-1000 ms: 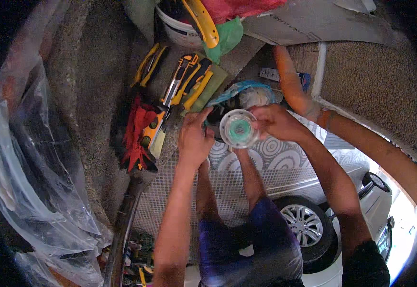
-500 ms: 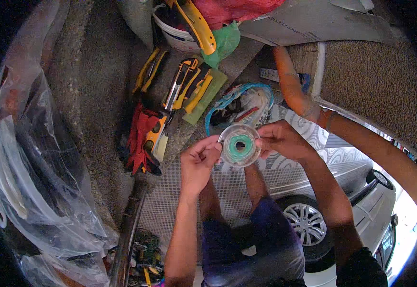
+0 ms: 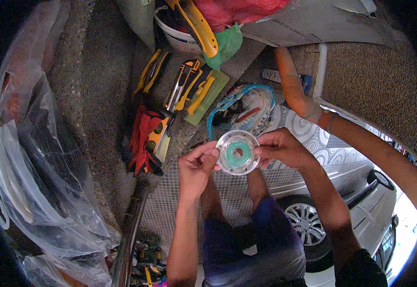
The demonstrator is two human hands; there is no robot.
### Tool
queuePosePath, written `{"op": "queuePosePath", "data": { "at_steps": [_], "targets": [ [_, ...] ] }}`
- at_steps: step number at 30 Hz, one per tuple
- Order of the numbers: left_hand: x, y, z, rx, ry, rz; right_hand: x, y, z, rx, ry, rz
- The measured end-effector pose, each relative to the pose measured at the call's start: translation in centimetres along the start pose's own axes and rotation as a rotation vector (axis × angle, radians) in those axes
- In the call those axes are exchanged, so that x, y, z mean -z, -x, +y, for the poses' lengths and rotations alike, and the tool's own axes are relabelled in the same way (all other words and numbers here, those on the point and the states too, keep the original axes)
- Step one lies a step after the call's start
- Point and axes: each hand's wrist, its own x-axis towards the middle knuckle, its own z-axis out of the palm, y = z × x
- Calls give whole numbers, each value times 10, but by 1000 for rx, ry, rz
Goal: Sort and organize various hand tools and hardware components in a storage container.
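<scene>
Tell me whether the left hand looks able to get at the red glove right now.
Probably, yes: the red glove lies left of the left hand with nothing tall visibly between them, though that hand would likely need to release the clear spool.

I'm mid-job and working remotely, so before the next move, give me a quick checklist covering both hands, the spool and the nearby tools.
1. Left hand gripping the clear spool at its rim: ok.
2. Right hand gripping the opposite side of the rim: ok.
3. Green line wound around the spool's middle: ok.
4. Loose end of the line located: cannot tell, too small to see.
5. Hands gloved: not ok, both are bare; a red glove lies beside the tools.
6. Utility knife apart from both hands: ok.
</scene>
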Motion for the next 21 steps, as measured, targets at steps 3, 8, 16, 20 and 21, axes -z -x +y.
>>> {"op": "queuePosePath", "data": {
  "at_steps": [3, 8, 16, 20, 21],
  "targets": [
    [-1, 1, 1, 3, 23, -11, -1, 2, -1, -2, -25, 2],
    [-1, 1, 1, 34, -4, -5, -14, 7, -6, 50, -16, 115],
    [-35, 16, 3, 240, 901, -360, -75, 29, 2, 921, 1236, 257],
    [-34, 21, 8, 238, 1132, -449, -88, 36, 1, 721, 848, 259],
    [-31, 22, 9, 234, 1126, -438, -88, 41, -3, 724, 782, 278]
  ]
}}
